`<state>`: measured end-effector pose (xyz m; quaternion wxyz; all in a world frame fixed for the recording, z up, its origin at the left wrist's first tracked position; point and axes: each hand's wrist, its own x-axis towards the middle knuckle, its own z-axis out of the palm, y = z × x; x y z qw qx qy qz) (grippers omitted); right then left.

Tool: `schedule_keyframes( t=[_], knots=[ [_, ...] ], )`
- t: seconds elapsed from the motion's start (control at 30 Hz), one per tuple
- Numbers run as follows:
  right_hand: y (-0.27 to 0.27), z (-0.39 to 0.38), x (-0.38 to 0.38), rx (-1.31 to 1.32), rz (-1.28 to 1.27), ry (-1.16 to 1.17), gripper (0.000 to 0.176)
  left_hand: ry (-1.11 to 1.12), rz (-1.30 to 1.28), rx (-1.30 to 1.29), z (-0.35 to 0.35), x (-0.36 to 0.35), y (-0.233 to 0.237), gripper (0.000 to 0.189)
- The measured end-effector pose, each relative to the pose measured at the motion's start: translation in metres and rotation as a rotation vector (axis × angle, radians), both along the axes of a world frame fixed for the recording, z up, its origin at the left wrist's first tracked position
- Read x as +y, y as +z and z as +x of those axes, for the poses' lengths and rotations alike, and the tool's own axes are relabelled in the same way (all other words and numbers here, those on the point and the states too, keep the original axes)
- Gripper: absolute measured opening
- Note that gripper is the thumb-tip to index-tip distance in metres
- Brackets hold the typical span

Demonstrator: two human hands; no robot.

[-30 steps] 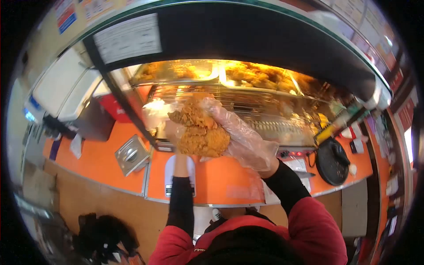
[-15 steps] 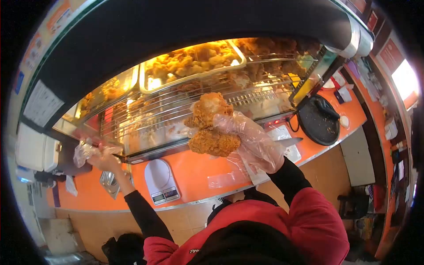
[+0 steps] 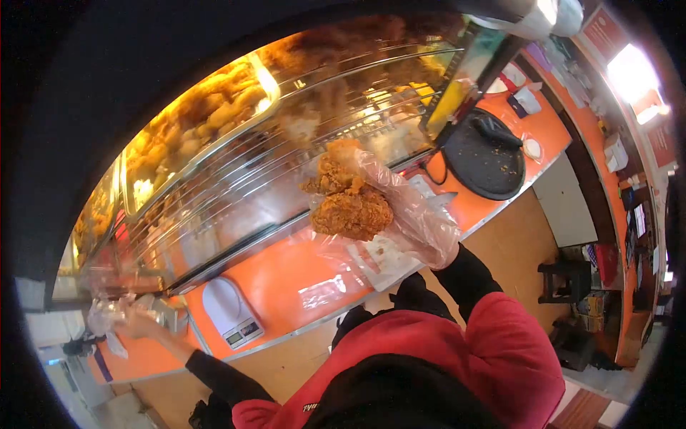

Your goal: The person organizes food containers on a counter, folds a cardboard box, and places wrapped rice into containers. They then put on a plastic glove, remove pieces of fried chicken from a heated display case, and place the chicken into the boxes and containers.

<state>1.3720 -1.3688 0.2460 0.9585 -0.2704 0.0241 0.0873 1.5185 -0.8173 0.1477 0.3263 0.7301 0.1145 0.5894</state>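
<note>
My right hand (image 3: 411,214), in a clear plastic glove, is closed around pieces of fried chicken (image 3: 351,213) with a brown, craggy crust. It holds them up before the warmer's wire rack (image 3: 236,161). Far to the left, my left hand (image 3: 139,323) reaches out past the counter's left part. Crumpled clear plastic (image 3: 102,316) shows at its fingers, which are blurred. A lit tray of fried pieces (image 3: 268,86) rests on the rack.
On the orange counter (image 3: 286,268) lie a kitchen scale (image 3: 232,314), a paper sheet (image 3: 382,261) and a knife (image 3: 441,199), partly behind my right hand. A round black board (image 3: 482,168) with crumbs stands farther right. A black stool (image 3: 564,282) is on the floor.
The view has turned and shifted, so the warmer and counter now slant. My left hand has moved farther left and down with the plastic; my right hand still holds the chicken.
</note>
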Motion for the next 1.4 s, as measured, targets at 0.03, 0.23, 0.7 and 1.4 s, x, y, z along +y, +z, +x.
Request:
schedule_keyframes(
  t=[0.03,0.23,0.7,1.4],
  knots=[
    [-0.005,-0.002,-0.015,-0.020,0.027,0.014,0.052,0.022,0.027,0.013,-0.013,-0.005,-0.003,0.037],
    [-0.033,-0.036,-0.147,-0.141,0.052,0.056,0.054,0.126,0.143,0.089,-0.069,-0.096,-0.046,0.036],
    [-0.114,-0.030,-0.594,0.178,-0.487,-0.430,0.045,0.014,0.025,0.639,-0.159,-0.428,-0.124,0.035],
    [-0.214,0.119,-0.798,0.493,-0.636,-0.490,0.027,0.058,-0.112,0.938,-0.212,-0.490,-0.110,0.037]
  ],
)
